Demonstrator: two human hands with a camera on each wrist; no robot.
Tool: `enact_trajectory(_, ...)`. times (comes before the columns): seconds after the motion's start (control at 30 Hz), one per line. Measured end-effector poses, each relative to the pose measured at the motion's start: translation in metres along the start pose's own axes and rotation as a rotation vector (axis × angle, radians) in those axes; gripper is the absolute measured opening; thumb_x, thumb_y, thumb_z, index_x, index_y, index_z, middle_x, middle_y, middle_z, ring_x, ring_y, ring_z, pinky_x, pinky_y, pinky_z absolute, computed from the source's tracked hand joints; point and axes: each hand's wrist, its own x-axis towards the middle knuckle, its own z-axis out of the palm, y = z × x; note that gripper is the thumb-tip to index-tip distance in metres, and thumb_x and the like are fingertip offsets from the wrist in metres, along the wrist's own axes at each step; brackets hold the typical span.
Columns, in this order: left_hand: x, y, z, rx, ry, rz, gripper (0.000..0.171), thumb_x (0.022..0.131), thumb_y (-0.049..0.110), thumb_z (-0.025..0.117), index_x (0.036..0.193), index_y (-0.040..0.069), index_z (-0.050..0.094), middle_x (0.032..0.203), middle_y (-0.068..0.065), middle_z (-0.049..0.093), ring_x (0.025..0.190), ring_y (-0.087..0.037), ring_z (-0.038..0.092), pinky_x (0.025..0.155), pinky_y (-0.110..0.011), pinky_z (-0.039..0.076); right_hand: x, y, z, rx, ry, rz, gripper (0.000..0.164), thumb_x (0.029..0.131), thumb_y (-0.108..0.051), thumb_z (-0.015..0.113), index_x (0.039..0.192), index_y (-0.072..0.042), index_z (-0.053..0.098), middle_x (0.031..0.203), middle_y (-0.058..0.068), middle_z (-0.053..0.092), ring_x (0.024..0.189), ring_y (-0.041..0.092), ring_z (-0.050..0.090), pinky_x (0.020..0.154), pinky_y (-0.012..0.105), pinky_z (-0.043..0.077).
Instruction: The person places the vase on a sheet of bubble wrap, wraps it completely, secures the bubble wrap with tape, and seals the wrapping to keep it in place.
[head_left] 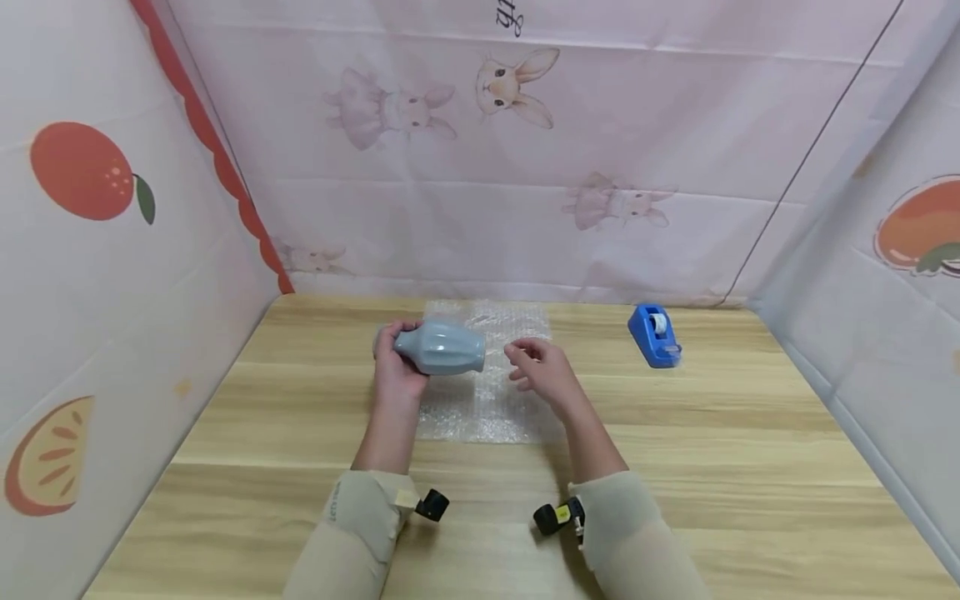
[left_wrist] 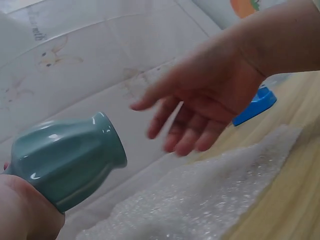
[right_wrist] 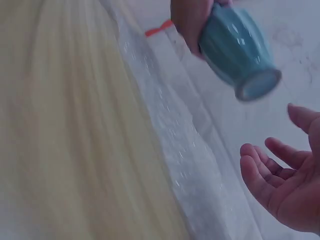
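Observation:
A glossy blue-green vase (head_left: 442,348) lies sideways in the air, its flat base turned toward the right. My left hand (head_left: 397,367) grips it round the narrow neck. In the right wrist view the pale underside of the vase (right_wrist: 237,50) shows. My right hand (head_left: 546,373) hovers just right of the base, apart from it, with fingers loosely bent and nothing in them; the left wrist view shows its spread fingers (left_wrist: 185,125). Beneath both hands a sheet of clear bubble wrap (head_left: 480,421) is spread flat on the wooden table (head_left: 300,500).
A blue tape dispenser (head_left: 651,337) with a roll of clear tape stands at the back right of the table. Printed cloth walls (head_left: 480,233) enclose the table at the back and on both sides. A small black camera sits on each wrist.

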Motion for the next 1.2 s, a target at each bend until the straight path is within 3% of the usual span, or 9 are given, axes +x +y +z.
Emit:
enact_trajectory(0.1, -0.003, -0.009, 0.002, 0.042, -0.013, 0.000, 0.024, 0.096, 0.017, 0.046, 0.076, 0.010, 0.057, 0.086, -0.003, 0.063, 0.090, -0.017, 0.057, 0.089, -0.030, 0.042, -0.005, 0.000, 0.012, 0.079, -0.034, 0.005, 0.054, 0.097, -0.034, 0.062, 0.139, -0.002, 0.049, 0.124, 0.024, 0.057, 0.105, 0.044, 0.065, 0.083, 0.051, 0.056)
enact_trajectory(0.27, -0.006, -0.018, 0.003, 0.059, -0.029, -0.014, 0.026, 0.097, 0.017, 0.046, 0.075, 0.011, 0.058, 0.085, -0.002, 0.064, 0.089, -0.016, 0.059, 0.088, -0.029, 0.044, -0.006, 0.006, 0.020, 0.119, -0.057, 0.005, 0.058, 0.097, -0.034, 0.063, 0.146, -0.010, 0.043, 0.131, 0.022, 0.055, 0.103, 0.036, 0.067, 0.085, 0.051, 0.055)
enact_trajectory(0.5, -0.007, -0.026, 0.002, 0.088, -0.055, -0.046, 0.029, 0.099, 0.020, 0.046, 0.074, 0.012, 0.059, 0.081, 0.001, 0.065, 0.084, -0.013, 0.062, 0.083, -0.028, 0.047, -0.010, 0.003, 0.021, 0.159, -0.081, 0.005, 0.051, 0.097, -0.023, 0.064, 0.143, -0.009, 0.045, 0.122, 0.022, 0.050, 0.098, 0.031, 0.066, 0.087, 0.052, 0.054)
enact_trajectory(0.7, -0.009, -0.029, 0.002, 0.081, -0.072, -0.036, 0.025, 0.099, 0.019, 0.049, 0.077, 0.011, 0.060, 0.083, 0.000, 0.065, 0.088, -0.014, 0.062, 0.090, -0.028, 0.045, -0.010, 0.004, 0.018, 0.232, -0.050, 0.003, 0.050, 0.094, -0.016, 0.067, 0.139, -0.006, 0.049, 0.117, 0.020, 0.052, 0.088, 0.028, 0.069, 0.083, 0.047, 0.057)
enact_trajectory(0.87, -0.010, -0.031, 0.001, 0.039, -0.152, -0.069, 0.024, 0.102, 0.023, 0.045, 0.088, 0.010, 0.059, 0.088, 0.000, 0.065, 0.094, -0.015, 0.062, 0.096, -0.028, 0.041, -0.009, 0.005, 0.012, 0.316, -0.025, 0.009, 0.046, 0.094, -0.015, 0.066, 0.136, -0.003, 0.051, 0.117, 0.020, 0.055, 0.080, 0.022, 0.067, 0.080, 0.041, 0.058)
enact_trajectory(1.0, -0.008, -0.027, -0.002, -0.002, -0.199, -0.095, 0.013, 0.102, 0.020, 0.047, 0.101, 0.008, 0.053, 0.094, -0.002, 0.062, 0.097, -0.017, 0.060, 0.099, -0.028, 0.042, -0.009, 0.004, 0.005, 0.353, 0.021, 0.020, 0.044, 0.094, -0.016, 0.066, 0.133, -0.004, 0.052, 0.118, 0.019, 0.056, 0.076, 0.021, 0.067, 0.075, 0.037, 0.059)
enact_trajectory(1.1, -0.005, -0.021, -0.006, 0.052, -0.221, -0.106, 0.010, 0.100, 0.007, 0.049, 0.110, 0.007, 0.049, 0.097, -0.005, 0.058, 0.098, -0.018, 0.058, 0.098, -0.029, 0.044, -0.009, 0.004, -0.002, 0.363, 0.055, 0.031, 0.044, 0.093, -0.017, 0.067, 0.133, -0.005, 0.053, 0.118, 0.017, 0.056, 0.074, 0.020, 0.067, 0.072, 0.035, 0.059)
enact_trajectory(1.2, -0.003, -0.012, -0.012, 0.258, -0.249, -0.119, 0.023, 0.097, -0.004, 0.049, 0.117, 0.007, 0.048, 0.102, -0.007, 0.057, 0.100, -0.017, 0.057, 0.093, -0.029, 0.048, -0.009, 0.006, -0.007, 0.363, 0.048, 0.048, 0.044, 0.093, -0.017, 0.067, 0.133, -0.005, 0.053, 0.116, 0.016, 0.056, 0.075, 0.018, 0.065, 0.072, 0.034, 0.059)
